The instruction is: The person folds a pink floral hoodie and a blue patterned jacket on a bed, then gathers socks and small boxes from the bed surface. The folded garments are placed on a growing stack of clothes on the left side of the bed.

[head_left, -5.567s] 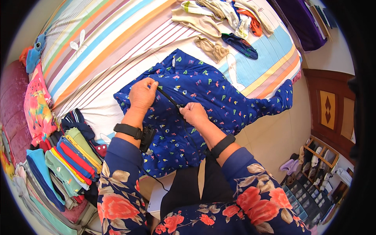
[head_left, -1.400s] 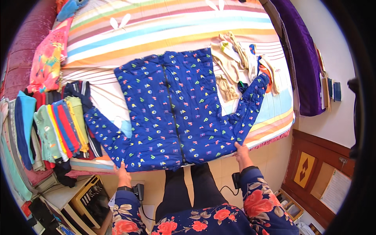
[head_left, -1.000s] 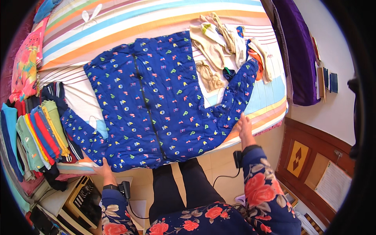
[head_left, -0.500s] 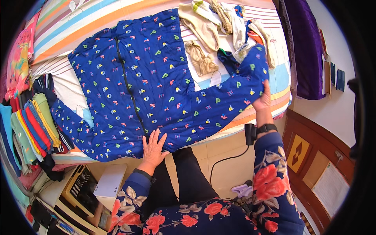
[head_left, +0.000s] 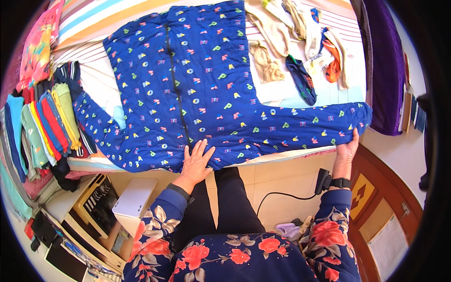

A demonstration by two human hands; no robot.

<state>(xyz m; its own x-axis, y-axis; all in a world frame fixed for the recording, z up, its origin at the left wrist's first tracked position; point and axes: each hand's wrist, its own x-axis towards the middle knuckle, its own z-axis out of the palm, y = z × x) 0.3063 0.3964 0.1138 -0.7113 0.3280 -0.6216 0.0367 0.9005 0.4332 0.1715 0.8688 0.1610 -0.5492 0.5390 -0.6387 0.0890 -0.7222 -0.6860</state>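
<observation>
In the head view, a dark blue jacket (head_left: 211, 94) printed with small coloured letters lies spread on a striped bed (head_left: 94, 28), its black zip (head_left: 174, 84) running down to the near edge. The left hand (head_left: 196, 164) is open, palm down and fingers spread, resting on the jacket's near edge just right of the zip. The right hand (head_left: 347, 146) grips the lower edge of the cuff on the right-hand sleeve (head_left: 300, 126), which stretches out sideways; some of its fingers are hidden. The other sleeve (head_left: 96, 123) angles up and away, just beside a row of folded clothes (head_left: 47, 124). Beyond the outstretched sleeve lie a crumpled tan sock (head_left: 265, 61), a navy sock (head_left: 301, 80) and an orange one (head_left: 333, 61), among other pale pieces. A purple cloth (head_left: 385, 70) hangs past the bed's right end. Below, a white box-like piece (head_left: 135, 198) stands left of the legs, and lilac footwear (head_left: 287, 230) sits on the tiled floor (head_left: 272, 181).
</observation>
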